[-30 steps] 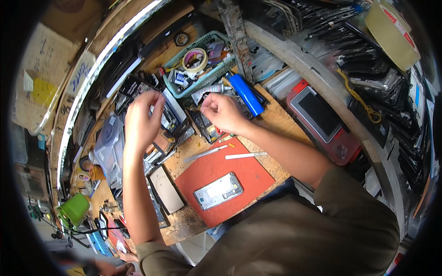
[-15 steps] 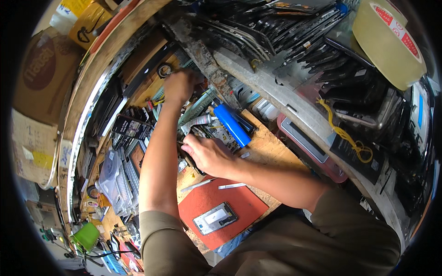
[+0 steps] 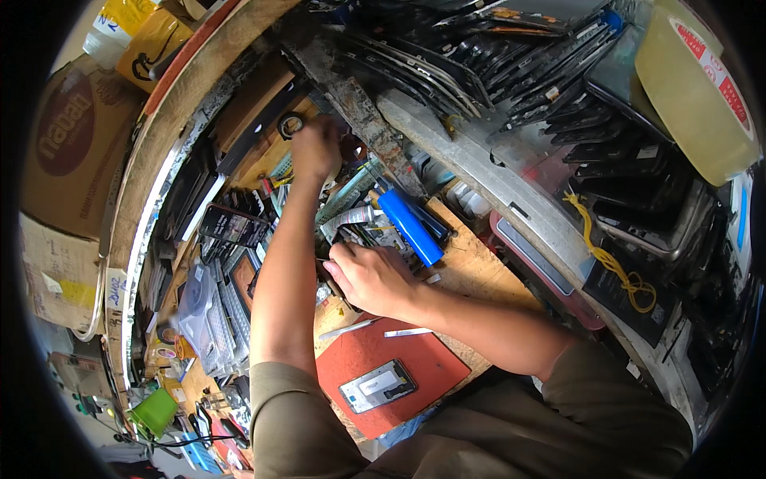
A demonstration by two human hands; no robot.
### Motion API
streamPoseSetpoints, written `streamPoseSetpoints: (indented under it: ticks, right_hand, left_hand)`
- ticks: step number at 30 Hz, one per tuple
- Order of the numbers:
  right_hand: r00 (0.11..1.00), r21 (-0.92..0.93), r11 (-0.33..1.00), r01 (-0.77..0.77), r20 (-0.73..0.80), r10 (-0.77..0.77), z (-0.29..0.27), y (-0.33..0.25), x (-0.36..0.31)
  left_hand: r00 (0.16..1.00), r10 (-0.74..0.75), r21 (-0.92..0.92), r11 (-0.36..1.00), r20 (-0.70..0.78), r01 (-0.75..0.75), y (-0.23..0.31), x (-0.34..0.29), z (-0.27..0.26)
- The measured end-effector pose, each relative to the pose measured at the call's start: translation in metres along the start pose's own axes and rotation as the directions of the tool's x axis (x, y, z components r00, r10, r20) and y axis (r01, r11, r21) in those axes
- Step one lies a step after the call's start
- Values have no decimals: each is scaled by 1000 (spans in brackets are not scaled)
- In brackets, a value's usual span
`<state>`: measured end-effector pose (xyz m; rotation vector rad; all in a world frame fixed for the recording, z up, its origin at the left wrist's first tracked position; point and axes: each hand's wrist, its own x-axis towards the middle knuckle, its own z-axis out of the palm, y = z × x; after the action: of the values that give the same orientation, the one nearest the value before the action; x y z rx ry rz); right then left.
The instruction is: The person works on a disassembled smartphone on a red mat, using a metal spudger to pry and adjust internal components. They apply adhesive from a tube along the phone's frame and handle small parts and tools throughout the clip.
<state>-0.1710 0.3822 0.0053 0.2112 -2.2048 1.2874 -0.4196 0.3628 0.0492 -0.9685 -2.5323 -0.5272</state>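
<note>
My left hand (image 3: 317, 149) reaches to the far end of the bench, over a basket of small items. A dark round roll (image 3: 290, 125) lies just beside it; its fingers are blurred and partly hidden. Nearer to me, my right hand (image 3: 371, 279) is closed, thumb and fingers curled together above dark tools at the cluttered middle. What it grips is hidden. A blue cylinder (image 3: 409, 228) lies beyond the right hand, next to a white tube (image 3: 351, 217). On the red-orange mat (image 3: 435, 351) lies an opened phone body (image 3: 378, 386), with two thin metal tools above it.
A metal-edged shelf (image 3: 511, 199) stacked with phone parts and a big tape roll (image 3: 694, 96) runs along the right. On the left are a phone with a lit screen (image 3: 231, 224), clear plastic cases (image 3: 203, 307), a wooden shelf edge and a cardboard box (image 3: 76, 144).
My left hand has moved slightly right and nearer, beside the dark roll. My right hand stays over the same spot, still curled. The whole view has shifted a little.
</note>
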Motion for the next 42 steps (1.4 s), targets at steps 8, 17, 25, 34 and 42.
streamPoseSetpoints:
  ticks: [8, 17, 25, 34, 42]
  right_hand:
    - [997, -24, 997, -69, -42, 68, -7, -3, 5]
    - [991, 14, 997, -74, -107, 75, -8, -4, 7]
    - [977, 87, 995, -48, -202, 65, -14, -6, 10]
    - [982, 91, 994, -65, -171, 80, -13, -3, 9]
    - [967, 175, 984, -29, -245, 72, -10, 0, 13]
  left_hand:
    - [986, -107, 76, 990, -125, 117, -44, -3, -43]
    - [993, -83, 288, 952, -86, 104, -10, -5, -35]
    - [852, 82, 204, 955, 517, -215, 13, 24, -6]
    - [926, 203, -7, 977, 319, -212, -5, 38, -4]
    - [932, -329, -684, 645, 153, 340, -10, -24, -100]
